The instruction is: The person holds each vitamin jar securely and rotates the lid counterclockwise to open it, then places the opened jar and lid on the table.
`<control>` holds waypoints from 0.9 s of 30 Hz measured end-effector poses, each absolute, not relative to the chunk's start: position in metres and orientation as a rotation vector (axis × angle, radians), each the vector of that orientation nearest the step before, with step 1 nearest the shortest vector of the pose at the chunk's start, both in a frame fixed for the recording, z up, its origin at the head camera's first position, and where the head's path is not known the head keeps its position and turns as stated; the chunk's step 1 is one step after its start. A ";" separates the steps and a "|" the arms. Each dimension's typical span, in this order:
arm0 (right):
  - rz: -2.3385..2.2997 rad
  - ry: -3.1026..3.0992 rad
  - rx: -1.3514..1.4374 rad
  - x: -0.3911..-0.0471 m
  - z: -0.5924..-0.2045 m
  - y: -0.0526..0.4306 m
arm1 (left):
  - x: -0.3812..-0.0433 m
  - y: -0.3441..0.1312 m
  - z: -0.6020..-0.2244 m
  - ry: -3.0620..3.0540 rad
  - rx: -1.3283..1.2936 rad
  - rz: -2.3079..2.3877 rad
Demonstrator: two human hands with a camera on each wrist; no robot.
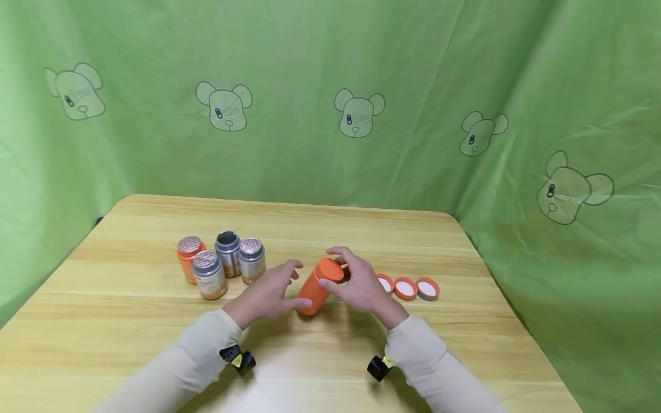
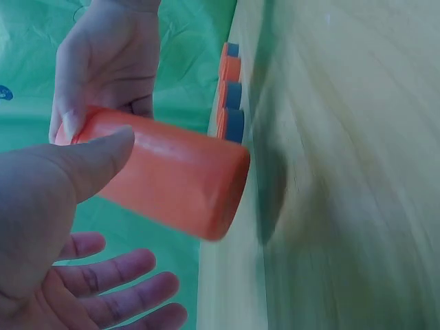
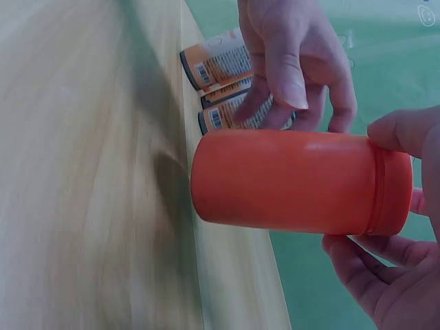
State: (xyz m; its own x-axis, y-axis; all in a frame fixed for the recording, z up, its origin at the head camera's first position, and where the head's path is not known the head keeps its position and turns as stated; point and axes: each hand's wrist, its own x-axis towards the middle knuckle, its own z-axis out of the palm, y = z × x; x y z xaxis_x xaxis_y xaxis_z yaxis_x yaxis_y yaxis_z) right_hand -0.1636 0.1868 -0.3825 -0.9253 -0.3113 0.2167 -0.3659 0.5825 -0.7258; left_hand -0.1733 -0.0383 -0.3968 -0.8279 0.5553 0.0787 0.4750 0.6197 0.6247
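Observation:
An orange bottle (image 1: 314, 293) with a matching orange lid (image 1: 331, 268) leans above the wooden table, its base lower and toward the left. The right hand (image 1: 364, 285) grips it around the lid end, thumb on the near side and fingers behind. At the bottle's left side, the left hand (image 1: 269, 292) has its fingers spread and fairly straight. Its thumb overlaps the lower bottle in the head view, and in the left wrist view the thumb (image 2: 103, 161) lies across the bottle's side while the other fingers stand apart from it.
Several jars stand at the left: an orange one (image 1: 187, 264) and grey ones, including a front one (image 1: 210, 282) with a foil top and a back one (image 1: 228, 258) with a dark mouth. Upturned lids (image 1: 405, 288) lie in a row at right. A green curtain (image 1: 299, 155) hangs behind.

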 end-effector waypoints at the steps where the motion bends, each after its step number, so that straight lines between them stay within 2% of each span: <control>1: 1.292 -2.728 0.598 -0.163 -0.382 0.186 | -0.173 -0.037 -0.396 2.718 0.890 0.987; 11: 1.502 -2.717 0.661 -0.159 -0.380 0.183 | -0.172 -0.027 -0.394 2.716 1.038 0.997; 27: 1.376 -2.752 0.707 -0.157 -0.380 0.180 | -0.168 -0.020 -0.395 2.758 1.065 0.988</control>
